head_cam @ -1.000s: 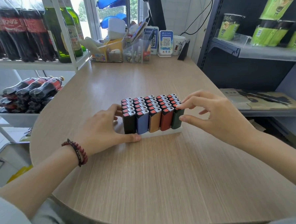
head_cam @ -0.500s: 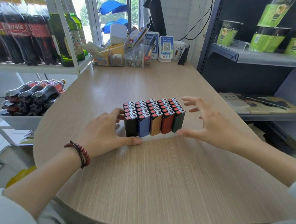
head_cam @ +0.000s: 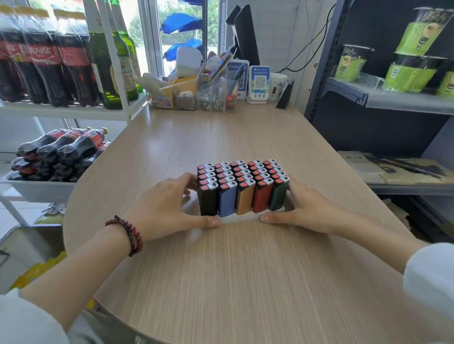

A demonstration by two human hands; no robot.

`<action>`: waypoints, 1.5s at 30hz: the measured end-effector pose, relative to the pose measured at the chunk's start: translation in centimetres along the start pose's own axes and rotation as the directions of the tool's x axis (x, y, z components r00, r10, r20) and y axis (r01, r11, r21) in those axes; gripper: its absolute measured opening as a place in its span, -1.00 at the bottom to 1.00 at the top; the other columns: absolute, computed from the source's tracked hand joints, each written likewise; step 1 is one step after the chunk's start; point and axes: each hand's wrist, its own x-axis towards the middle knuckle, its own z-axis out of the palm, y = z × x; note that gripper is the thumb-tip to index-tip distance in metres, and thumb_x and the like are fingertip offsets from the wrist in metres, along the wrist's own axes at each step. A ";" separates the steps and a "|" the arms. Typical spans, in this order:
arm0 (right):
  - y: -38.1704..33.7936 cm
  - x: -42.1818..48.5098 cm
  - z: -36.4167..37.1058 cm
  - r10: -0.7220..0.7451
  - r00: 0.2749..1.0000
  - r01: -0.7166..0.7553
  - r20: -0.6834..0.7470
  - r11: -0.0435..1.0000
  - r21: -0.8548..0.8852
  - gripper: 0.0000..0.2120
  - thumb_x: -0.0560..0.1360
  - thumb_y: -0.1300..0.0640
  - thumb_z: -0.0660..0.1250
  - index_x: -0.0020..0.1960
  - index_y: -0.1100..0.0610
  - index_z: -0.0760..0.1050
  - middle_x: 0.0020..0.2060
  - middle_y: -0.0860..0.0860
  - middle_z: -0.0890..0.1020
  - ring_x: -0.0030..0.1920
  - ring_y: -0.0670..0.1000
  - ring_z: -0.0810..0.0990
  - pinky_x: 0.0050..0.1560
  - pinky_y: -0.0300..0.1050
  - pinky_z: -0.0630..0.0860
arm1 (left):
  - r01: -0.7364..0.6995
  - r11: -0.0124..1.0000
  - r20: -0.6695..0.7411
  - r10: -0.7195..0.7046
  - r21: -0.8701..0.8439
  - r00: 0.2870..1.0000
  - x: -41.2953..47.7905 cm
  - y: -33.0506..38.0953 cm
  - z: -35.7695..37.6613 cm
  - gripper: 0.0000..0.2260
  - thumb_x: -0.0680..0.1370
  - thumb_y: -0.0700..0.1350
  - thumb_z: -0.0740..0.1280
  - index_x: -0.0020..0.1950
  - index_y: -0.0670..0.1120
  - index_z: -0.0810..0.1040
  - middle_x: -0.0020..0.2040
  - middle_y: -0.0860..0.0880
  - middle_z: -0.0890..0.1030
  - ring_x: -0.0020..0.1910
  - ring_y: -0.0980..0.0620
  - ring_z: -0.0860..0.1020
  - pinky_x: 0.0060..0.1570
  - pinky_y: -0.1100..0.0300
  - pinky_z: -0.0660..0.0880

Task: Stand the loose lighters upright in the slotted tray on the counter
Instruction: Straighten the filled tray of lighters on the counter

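Gripping tray (head_cam: 240, 217) at both ends now. Right hand (head_cam: 306, 210), seen spread beside lighters (head_cam: 242, 179) half a second ago, lowered onto right end: thumb along front edge, fingers curled round the side. Left hand (head_cam: 163, 208) clamped on left end as before. Lighters all upright, slots filled, tray at middle of worktop (head_cam: 241, 283). No loose lighter visible; loading judged finished, only repositioning left. Wood-grain worktop, rounded near edge. Bottles (head_cam: 42, 57) on rack (head_cam: 66, 111) at left, green cups (head_cam: 410, 73) on shelf (head_cam: 413, 104) at right.

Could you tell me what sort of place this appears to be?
Probably a small convenience shop's checkout counter: packs of cola bottles and beer bottles on a rack, a QR payment stand by a till screen, and a tray of lighters.
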 end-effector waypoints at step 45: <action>-0.6 26.2 4.0 -0.143 0.970 0.106 -0.196 0.977 -0.187 -0.57 0.49 -0.20 0.18 0.34 -0.20 0.32 0.26 -0.21 0.50 0.27 -0.02 0.41 0.26 0.10 0.35 | 0.319 0.883 -0.403 -0.168 0.343 0.900 14.5 -17.6 -5.3 -0.65 0.46 0.32 0.13 0.07 0.18 0.52 0.16 0.13 0.53 0.12 0.04 0.46 -0.02 0.14 0.38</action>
